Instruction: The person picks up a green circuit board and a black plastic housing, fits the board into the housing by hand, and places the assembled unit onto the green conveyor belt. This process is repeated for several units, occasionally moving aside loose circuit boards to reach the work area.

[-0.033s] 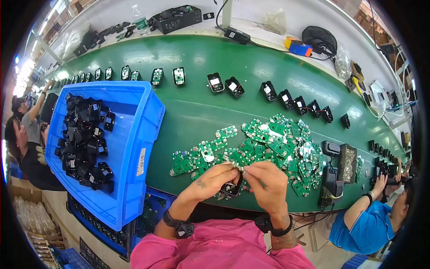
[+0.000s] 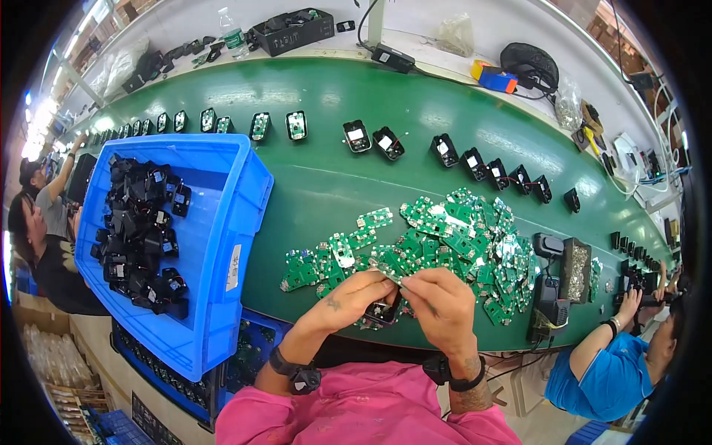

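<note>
My left hand (image 2: 354, 298) is closed, its thumb and fingers pinching a small green circuit board (image 2: 391, 276). My right hand (image 2: 445, 302) meets it from the other side, thumb and forefinger pinched at the board's edge. Just below the fingertips is an open black plastic housing (image 2: 380, 313), partly covered by my hands; whether my left fingers also hold it is hidden. A large heap of green circuit boards (image 2: 445, 237) lies on the green bench right beyond both hands.
A blue bin (image 2: 215, 245) of black housings (image 2: 141, 222) stands at left. Rows of open housings (image 2: 356, 137) cross the bench (image 2: 311, 193). Black devices (image 2: 547, 297) and a tray of small metal parts (image 2: 575, 271) stand right. A person in blue (image 2: 612, 371) sits at right; others are at left.
My right hand's fingers have shifted very slightly at the board's edge. Everything else looks the same.
</note>
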`<act>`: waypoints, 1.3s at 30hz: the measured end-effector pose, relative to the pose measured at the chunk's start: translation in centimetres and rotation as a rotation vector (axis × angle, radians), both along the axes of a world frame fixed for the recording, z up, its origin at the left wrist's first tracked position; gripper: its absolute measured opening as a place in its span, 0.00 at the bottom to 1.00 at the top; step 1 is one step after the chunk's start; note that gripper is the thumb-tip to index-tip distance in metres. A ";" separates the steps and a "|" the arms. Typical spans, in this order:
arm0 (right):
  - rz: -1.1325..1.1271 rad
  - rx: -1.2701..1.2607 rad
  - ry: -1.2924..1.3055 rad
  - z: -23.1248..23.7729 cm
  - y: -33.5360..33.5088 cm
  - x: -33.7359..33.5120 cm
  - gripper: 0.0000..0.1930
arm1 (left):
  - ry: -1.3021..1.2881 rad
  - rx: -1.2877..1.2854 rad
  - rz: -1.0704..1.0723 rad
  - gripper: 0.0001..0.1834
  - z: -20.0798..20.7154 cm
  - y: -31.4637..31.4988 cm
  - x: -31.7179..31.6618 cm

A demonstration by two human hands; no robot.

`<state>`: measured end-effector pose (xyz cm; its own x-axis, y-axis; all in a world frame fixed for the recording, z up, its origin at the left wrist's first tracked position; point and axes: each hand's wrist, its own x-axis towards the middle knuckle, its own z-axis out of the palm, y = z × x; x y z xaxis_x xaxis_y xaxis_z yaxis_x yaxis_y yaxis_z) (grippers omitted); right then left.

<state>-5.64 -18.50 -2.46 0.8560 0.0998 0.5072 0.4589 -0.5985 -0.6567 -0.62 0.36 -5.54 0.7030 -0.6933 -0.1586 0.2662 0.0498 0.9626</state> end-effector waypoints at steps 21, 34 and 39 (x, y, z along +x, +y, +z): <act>0.107 -0.106 -0.100 -0.5 -1.2 -2.2 0.18 | 0.473 -0.300 0.245 0.53 -0.6 -0.1 -2.4; 0.039 -0.111 -0.213 -1.5 -1.8 -2.8 0.16 | 0.555 -0.305 0.163 0.41 0.7 -0.2 -3.5; 0.110 -0.092 -0.190 -1.4 -2.3 -3.2 0.16 | 0.557 -0.366 0.234 0.40 1.5 -0.9 -3.3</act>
<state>-8.87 -20.82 -3.88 0.7276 0.2407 0.6424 0.6347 -0.5915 -0.4972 -3.94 -0.51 -4.01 0.7217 -0.6117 -0.3240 0.6576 0.4599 0.5966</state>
